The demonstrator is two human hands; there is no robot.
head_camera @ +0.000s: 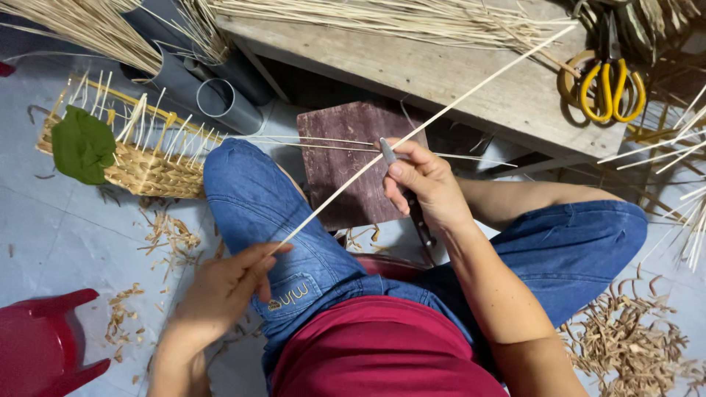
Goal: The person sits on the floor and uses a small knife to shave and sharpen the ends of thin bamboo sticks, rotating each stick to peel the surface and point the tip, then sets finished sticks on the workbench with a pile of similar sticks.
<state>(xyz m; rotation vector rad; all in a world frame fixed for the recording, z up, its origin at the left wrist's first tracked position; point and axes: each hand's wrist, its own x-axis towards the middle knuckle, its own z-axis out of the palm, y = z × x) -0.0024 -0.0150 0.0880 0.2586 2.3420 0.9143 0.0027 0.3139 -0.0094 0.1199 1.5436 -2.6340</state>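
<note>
- The long pale rattan strip (pixel 412 132) runs diagonally from the lap up over the front edge of the worn wooden surface (pixel 471 73), with open floor to its left.
- The left hand (pixel 220 290), below the strip's lower end, has its fingers pinched shut on that end.
- The right hand (pixel 426 184), at the strip's middle, is closed round a dark-handled knife (pixel 412 198), blade against the strip.
- The strip looks thin, straight and smooth.
- Yellow-handled scissors (pixel 610 81) lie on the surface beside the strip's far tip.
- A half-woven straw basket (pixel 140 158) sits well left of the strip.

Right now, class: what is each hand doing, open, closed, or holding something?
Left hand: closed, pinching the near end of the thin cane strip.
Right hand: closed on a knife, its blade against the strip.
</note>
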